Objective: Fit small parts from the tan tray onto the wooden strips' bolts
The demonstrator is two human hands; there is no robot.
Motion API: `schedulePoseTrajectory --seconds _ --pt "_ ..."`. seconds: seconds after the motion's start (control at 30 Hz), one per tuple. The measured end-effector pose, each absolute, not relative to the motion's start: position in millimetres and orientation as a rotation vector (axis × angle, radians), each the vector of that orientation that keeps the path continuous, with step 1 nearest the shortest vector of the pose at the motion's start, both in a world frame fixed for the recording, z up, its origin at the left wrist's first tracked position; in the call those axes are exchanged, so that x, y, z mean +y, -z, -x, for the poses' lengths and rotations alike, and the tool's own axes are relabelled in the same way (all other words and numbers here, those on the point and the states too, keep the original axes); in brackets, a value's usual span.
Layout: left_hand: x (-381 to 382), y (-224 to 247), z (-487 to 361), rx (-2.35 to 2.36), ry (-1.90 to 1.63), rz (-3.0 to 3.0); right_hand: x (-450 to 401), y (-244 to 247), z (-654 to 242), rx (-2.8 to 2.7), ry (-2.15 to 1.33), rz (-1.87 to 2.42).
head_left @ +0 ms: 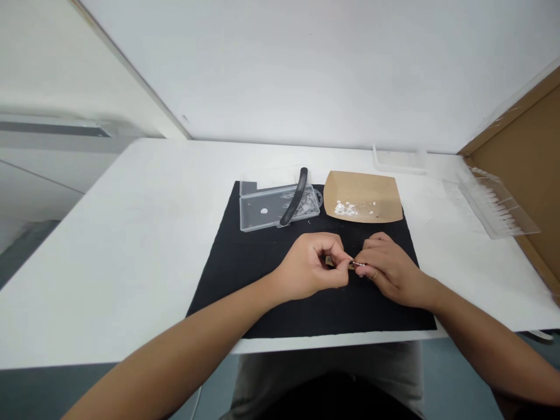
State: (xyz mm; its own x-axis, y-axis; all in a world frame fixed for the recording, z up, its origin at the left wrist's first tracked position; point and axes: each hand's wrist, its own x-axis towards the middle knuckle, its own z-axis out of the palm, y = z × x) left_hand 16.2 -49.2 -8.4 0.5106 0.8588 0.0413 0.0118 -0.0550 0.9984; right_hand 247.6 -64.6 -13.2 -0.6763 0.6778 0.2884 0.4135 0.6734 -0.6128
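Over the black cloth point(262, 286), my left hand point(317, 265) and my right hand point(391, 268) meet almost fingertip to fingertip. Between them is a small, thin dark-and-light item point(357, 264), too small to name. My left thumb and index finger pinch its left end. The fingers of my right hand are closed on its right part. Something tan shows behind my left fingertips. Beyond the hands, a brown paper tray point(363, 189) holds small white pieces point(345, 209).
A clear plastic case point(262, 220) with small clear parts lies behind the left hand, a curved black bar point(295, 197) across it. Farther right on the white table point(131, 245) is a clear rack of pale tips point(499, 204), near a cardboard panel point(525, 157).
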Motion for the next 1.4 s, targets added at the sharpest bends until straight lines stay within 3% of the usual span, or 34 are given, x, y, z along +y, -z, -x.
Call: schedulePoseTrajectory --seconds 1.4 --pt "-51.8 5.2 -15.8 0.753 -0.692 -1.285 -63.9 9.0 -251.1 -2.367 -0.910 0.857"
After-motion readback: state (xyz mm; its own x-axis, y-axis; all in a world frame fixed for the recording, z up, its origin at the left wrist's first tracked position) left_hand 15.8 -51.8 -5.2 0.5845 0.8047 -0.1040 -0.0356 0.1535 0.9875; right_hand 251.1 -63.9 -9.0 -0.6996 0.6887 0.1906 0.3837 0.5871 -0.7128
